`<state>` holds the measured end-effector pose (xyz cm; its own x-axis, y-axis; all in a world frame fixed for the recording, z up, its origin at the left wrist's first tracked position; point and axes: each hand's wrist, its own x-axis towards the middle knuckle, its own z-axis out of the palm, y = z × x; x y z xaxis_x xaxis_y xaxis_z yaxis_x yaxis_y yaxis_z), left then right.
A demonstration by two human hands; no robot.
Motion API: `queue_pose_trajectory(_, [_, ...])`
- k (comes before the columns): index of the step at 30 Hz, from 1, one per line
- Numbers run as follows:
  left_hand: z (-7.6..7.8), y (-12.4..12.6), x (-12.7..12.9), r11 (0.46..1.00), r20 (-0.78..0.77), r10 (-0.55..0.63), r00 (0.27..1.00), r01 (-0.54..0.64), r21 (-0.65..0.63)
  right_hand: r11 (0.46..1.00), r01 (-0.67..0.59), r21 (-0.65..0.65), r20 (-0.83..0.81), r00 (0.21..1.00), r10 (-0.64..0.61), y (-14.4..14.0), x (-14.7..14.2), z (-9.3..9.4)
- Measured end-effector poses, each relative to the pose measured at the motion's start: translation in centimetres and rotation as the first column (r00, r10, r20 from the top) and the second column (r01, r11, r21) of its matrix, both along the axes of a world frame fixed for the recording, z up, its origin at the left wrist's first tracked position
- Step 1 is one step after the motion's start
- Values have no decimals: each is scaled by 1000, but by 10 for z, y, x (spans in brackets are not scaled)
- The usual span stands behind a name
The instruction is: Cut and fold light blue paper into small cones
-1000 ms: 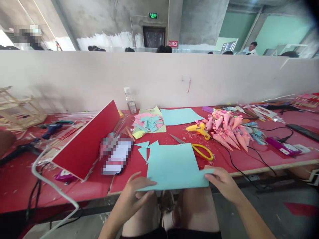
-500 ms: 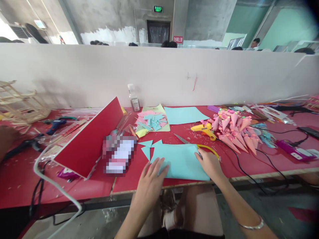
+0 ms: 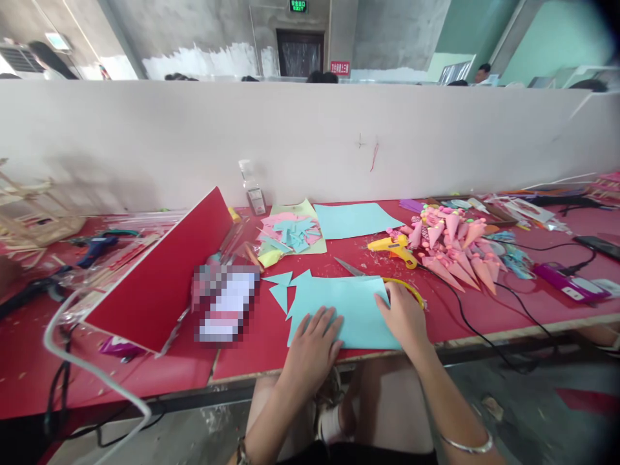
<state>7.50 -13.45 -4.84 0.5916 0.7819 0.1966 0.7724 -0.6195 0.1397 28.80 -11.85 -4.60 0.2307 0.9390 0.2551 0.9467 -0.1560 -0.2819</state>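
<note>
A folded light-blue paper sheet (image 3: 349,307) lies on the red table (image 3: 145,374) near its front edge. My left hand (image 3: 312,345) presses flat on the sheet's lower left part, fingers spread. On the sheet's right edge rests my right hand (image 3: 403,314), fingers down on the paper, partly covering the yellow-handled scissors (image 3: 387,283) behind it. Small blue paper triangles (image 3: 281,289) lie just left of the sheet.
A yellow glue gun (image 3: 393,248), a pile of pink paper cones (image 3: 453,248), another blue sheet (image 3: 353,219) and paper scraps (image 3: 290,234) lie further back. A red board (image 3: 165,274) leans at left. Cables (image 3: 484,316) run off the right front edge. A white partition (image 3: 310,142) backs the table.
The blue sheet was held up off the table edge by both hands; it now lies folded on the table with both hands pressing it flat.
</note>
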Motion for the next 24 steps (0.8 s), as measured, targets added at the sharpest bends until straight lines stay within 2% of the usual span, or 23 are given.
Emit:
queue_pose_trajectory(2, [0, -1, 1, 1000, -1, 5, 1000, -5, -6, 999, -23, 42, -198, 980, 31, 0, 1, -2])
queue_pose_trajectory(5, [-1, -3, 2, 1000, 14, 13, 1000, -13, -9, 986, -70, 149, -492, 860, 135, 4, 2, -2])
queue_pose_trajectory(7, [-1, -4, 0, 1000, 31, 8, 999, -7, -23, 977, -86, 197, -613, 767, 191, 6, 1, 1])
queue_pose_trajectory(9, [3, -2, -4, 999, 63, 2, 998, 0, -34, 970, -96, 222, -670, 708, 224, 8, 0, 8])
queue_pose_trajectory(11, [11, 3, -8, 1000, 123, 17, 992, -15, -23, 961, -104, 257, -691, 676, 258, 8, -1, 18])
queue_pose_trajectory(13, [27, 12, -12, 998, 203, 49, 978, -54, 18, 945, -119, 305, -702, 642, 308, 4, -3, 30])
queue_pose_trajectory(18, [87, 38, -12, 978, 300, 26, 954, -86, 189, 881, -280, 381, -662, 582, 472, -9, -11, 65])
queue_pose_trajectory(20, [108, 44, -10, 987, 288, 1, 958, -48, 155, 844, -335, 420, -612, 582, 535, -11, -16, 81])
queue_pose_trajectory(21, [116, 46, -9, 996, 278, -16, 960, -11, 94, 822, -351, 449, -574, 592, 566, -11, -18, 89])
queue_pose_trajectory(24, [126, 48, -10, 996, 323, 15, 946, 14, -88, 754, -377, 538, -444, 633, 634, -3, -20, 107])
